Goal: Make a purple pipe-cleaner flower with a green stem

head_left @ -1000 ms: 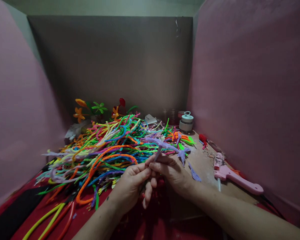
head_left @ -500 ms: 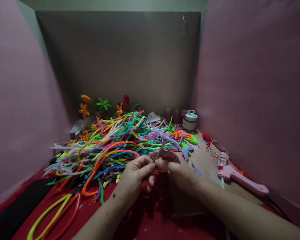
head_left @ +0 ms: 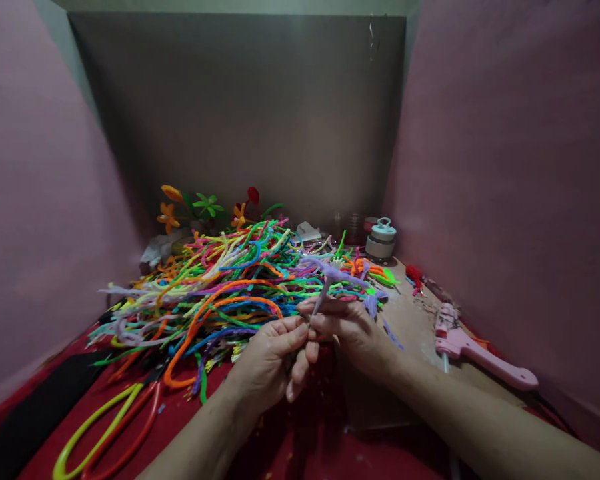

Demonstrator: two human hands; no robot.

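Fuzzy lilac pipe cleaners form a flower (head_left: 333, 272) with spread petals at the top and a narrow stem that runs down between my hands. My right hand (head_left: 353, 330) pinches this stem near its lower end. Close against it, my left hand (head_left: 275, 353) has thumb and forefinger pressed together at the stem's base; its other fingers curl below. The exact grip at the tip is partly hidden by the fingers. Behind both hands lies a large heap of many-coloured pipe cleaners (head_left: 230, 280).
Scissors with yellow and red handles (head_left: 145, 407) lie at front left. A pink glue gun (head_left: 480, 357) rests on the board at right. A lidded jar (head_left: 381, 240) and finished pipe-cleaner flowers (head_left: 210, 205) stand at the back. Pink panels (head_left: 510, 167) flank the workspace.
The lower fingers of my left hand have spread a little and moved downward. The lilac flower has stayed nearly in place, its stem still pinched. The view has shifted slightly.
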